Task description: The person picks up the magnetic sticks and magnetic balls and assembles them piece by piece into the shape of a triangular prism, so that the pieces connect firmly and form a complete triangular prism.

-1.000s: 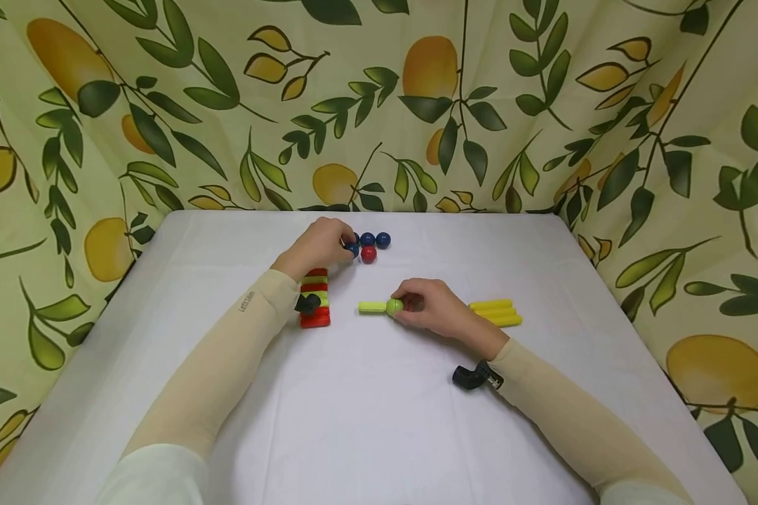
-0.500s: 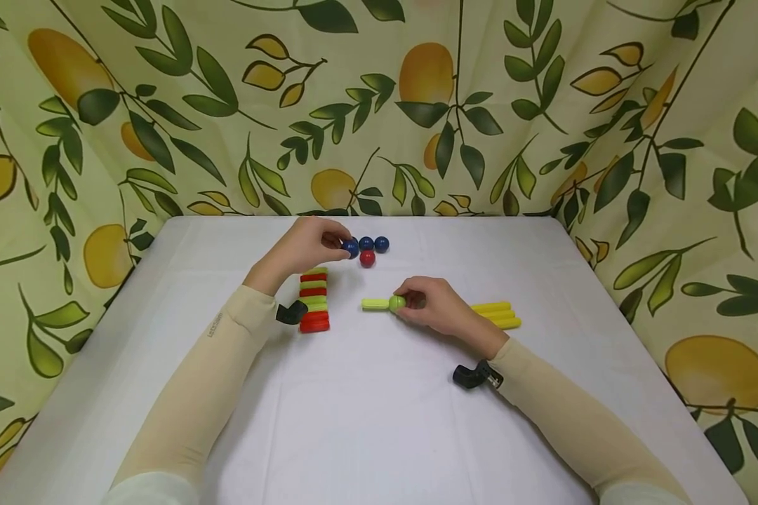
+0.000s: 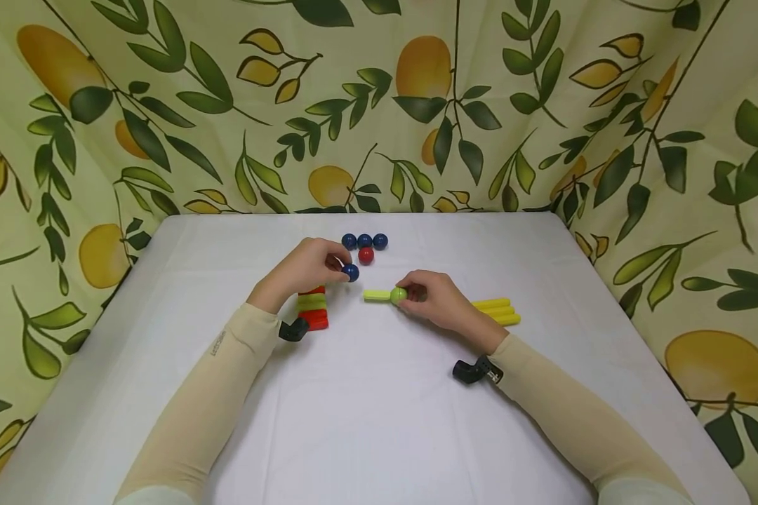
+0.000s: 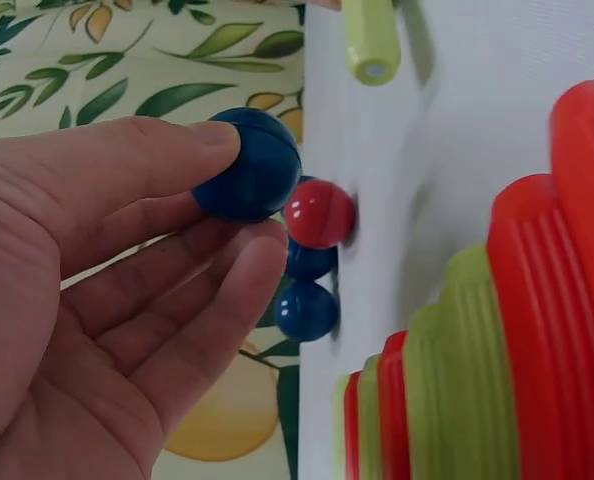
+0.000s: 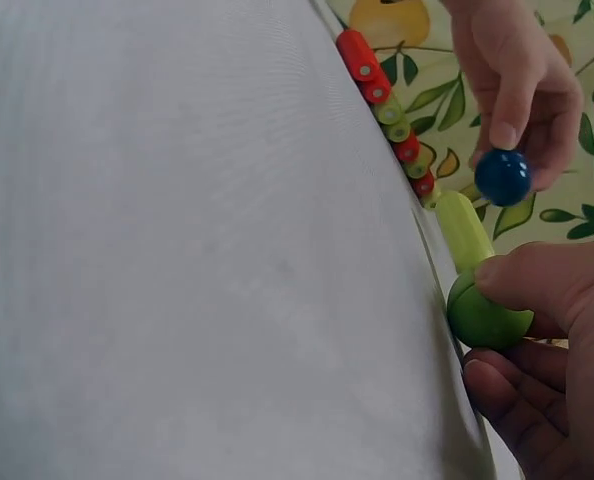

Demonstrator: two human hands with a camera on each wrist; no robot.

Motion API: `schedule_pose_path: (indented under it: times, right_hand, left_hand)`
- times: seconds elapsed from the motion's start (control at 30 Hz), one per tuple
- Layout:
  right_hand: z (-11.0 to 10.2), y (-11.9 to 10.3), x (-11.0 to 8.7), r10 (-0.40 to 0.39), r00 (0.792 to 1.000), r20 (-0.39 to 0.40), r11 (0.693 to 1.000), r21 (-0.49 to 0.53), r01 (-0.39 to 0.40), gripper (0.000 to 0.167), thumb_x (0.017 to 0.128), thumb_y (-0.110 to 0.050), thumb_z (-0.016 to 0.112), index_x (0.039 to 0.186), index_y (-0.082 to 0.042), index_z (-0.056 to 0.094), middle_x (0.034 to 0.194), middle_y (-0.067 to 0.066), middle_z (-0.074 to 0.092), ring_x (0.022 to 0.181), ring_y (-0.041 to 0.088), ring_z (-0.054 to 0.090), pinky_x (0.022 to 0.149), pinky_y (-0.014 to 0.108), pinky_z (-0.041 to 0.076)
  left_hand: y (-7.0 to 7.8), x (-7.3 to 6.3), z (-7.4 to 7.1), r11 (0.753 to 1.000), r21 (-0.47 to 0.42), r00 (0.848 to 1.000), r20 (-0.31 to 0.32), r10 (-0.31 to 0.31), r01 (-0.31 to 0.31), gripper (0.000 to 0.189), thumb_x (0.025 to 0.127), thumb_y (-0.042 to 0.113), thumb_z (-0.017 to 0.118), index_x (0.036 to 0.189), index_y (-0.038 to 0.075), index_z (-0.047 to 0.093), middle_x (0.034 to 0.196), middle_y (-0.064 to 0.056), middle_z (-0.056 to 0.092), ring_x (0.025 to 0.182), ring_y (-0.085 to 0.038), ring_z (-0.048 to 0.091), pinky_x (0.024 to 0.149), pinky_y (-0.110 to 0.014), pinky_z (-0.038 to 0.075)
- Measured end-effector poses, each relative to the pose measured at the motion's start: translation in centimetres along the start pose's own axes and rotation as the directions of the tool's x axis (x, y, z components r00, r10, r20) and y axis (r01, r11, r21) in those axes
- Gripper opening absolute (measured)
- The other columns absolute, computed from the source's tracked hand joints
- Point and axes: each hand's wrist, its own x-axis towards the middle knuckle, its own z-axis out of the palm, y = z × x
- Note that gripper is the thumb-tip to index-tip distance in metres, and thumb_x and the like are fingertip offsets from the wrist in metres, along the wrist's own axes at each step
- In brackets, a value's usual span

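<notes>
My left hand (image 3: 309, 266) pinches a shiny blue ball (image 3: 351, 273) between thumb and fingers. A seam line crosses this blue ball (image 4: 252, 165) in the left wrist view. My right hand (image 3: 439, 300) grips a green ball (image 3: 398, 295) near the middle of the table. From that ball a light green stick (image 3: 376, 296) points left, its end joined to the ball. In the right wrist view, thumb and fingertips sit on either side of the green ball (image 5: 487, 312). The held blue ball is to the left of the stick's free end and farther back.
Three blue balls (image 3: 365, 240) stand in a row at the back, a red ball (image 3: 366, 256) in front of them. Red and green sticks (image 3: 312, 308) lie side by side, partly behind my left hand. Yellow sticks (image 3: 497, 310) lie beyond my right wrist. A patterned curtain (image 3: 328, 140) surrounds the table.
My left hand has drawn the blue ball away from the group at the back and toward the front. My right hand keeps its hold on the green ball, shifted only slightly.
</notes>
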Motion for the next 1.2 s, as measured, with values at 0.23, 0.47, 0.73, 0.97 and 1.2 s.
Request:
schedule_pose_path:
  times: [0.23, 0.47, 0.73, 0.97, 1.2]
  right_hand:
    - [-0.2, -0.3, 0.0, -0.001, 1.0, -0.004, 1.0, 0.009, 0.001, 0.025, 0.094, -0.012, 0.087, 0.117, -0.01, 0.078, 0.1, -0.003, 0.071, 0.087, 0.019, 0.063, 0.079, 0.034, 0.057]
    - [0.1, -0.4, -0.1, 0.015, 1.0, 0.003, 1.0, 0.006, -0.015, 0.024, 0.094, -0.013, 0.086, 0.117, -0.011, 0.078, 0.1, -0.004, 0.071, 0.088, 0.019, 0.063, 0.079, 0.034, 0.057]
    - [0.1, -0.5, 0.0, 0.03, 1.0, -0.002, 1.0, -0.008, -0.03, 0.025, 0.094, -0.015, 0.087, 0.117, -0.012, 0.078, 0.1, -0.004, 0.071, 0.088, 0.019, 0.062, 0.079, 0.033, 0.056]
    - [-0.1, -0.1, 0.1, 0.026, 0.999, 0.03, 1.0, 0.001, -0.026, 0.028, 0.095, -0.015, 0.086, 0.121, -0.014, 0.077, 0.102, -0.004, 0.071, 0.089, 0.019, 0.063, 0.08, 0.035, 0.057]
    - [-0.9, 0.4, 0.0, -0.018, 0.997, 0.08, 0.998, 0.058, 0.014, 0.038, 0.097, -0.007, 0.081, 0.133, -0.017, 0.078, 0.116, -0.004, 0.075, 0.097, 0.02, 0.065, 0.089, 0.039, 0.057]
  left_hand:
    - [-0.3, 0.3, 0.6, 0.998, 0.063, 0.997, 0.081, -0.01, 0.005, 0.02, 0.093, 0.009, 0.087, 0.111, 0.008, 0.079, 0.107, -0.005, 0.076, 0.099, -0.023, 0.071, 0.091, -0.04, 0.059]
    - [-0.7, 0.4, 1.2, 0.995, 0.091, 0.989, 0.148, 0.021, -0.035, 0.016, 0.091, 0.006, 0.087, 0.104, 0.01, 0.079, 0.106, -0.003, 0.075, 0.1, -0.021, 0.073, 0.095, -0.04, 0.058]
    - [-0.6, 0.6, 1.8, 0.995, 0.074, 0.988, 0.148, 0.052, -0.064, 0.017, 0.091, 0.005, 0.087, 0.105, 0.009, 0.078, 0.107, -0.003, 0.076, 0.099, -0.019, 0.073, 0.094, -0.039, 0.058]
    - [-0.7, 0.7, 2.3, 0.995, 0.075, 0.988, 0.14, 0.059, -0.07, 0.018, 0.091, 0.004, 0.087, 0.106, 0.008, 0.077, 0.107, -0.004, 0.076, 0.097, -0.019, 0.073, 0.093, -0.038, 0.057]
    - [-0.6, 0.7, 2.2, 0.996, 0.078, 0.989, 0.141, 0.04, -0.052, 0.019, 0.093, 0.005, 0.086, 0.11, 0.007, 0.078, 0.106, -0.004, 0.076, 0.099, -0.021, 0.073, 0.095, -0.039, 0.057]
